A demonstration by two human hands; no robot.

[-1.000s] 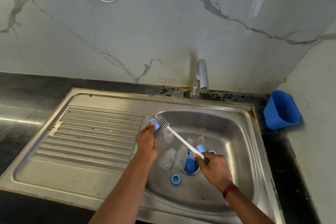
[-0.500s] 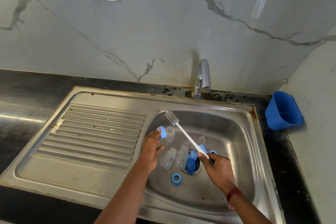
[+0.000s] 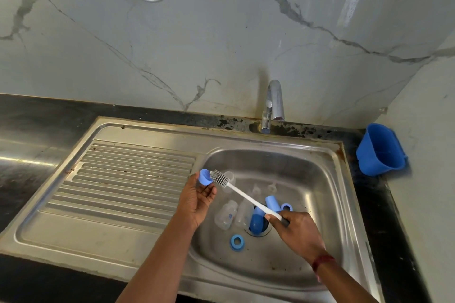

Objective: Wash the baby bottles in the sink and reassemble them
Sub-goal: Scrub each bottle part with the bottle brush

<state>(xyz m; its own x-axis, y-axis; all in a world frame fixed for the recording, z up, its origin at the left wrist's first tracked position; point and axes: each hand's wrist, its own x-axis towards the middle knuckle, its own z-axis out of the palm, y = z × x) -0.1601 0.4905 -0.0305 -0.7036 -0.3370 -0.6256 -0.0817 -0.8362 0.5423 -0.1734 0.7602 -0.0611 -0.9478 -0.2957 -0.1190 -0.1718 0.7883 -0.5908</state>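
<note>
Head view, scrubbing step. The left hand point(image 3: 197, 200) has its palm turned up and fingers loosely curled, and it holds a small blue cap point(image 3: 205, 176) at its fingertips over the near-left edge of the sink point(image 3: 315, 179). The right hand point(image 3: 299, 232) grips the handle end of a white brush point(image 3: 246, 197), whose bristles touch the cap's open side.

Nothing looks reassembled yet. Two clear bottles point(image 3: 226, 214) lie in the basin beside the drain, with a blue ring point(image 3: 237, 242) near them.

The next move probably calls for turning the bristles inside the cap, then a rinse. The tap point(image 3: 272, 106) shows no stream, so it would need opening.

Hard to make out:
- The clear piece behind the bristles could be a bottle or a lid.
- The pale teats point(image 3: 256, 189) barely stand out against the steel.
- Another blue piece covers the drain.
- No soap is visible.
</note>
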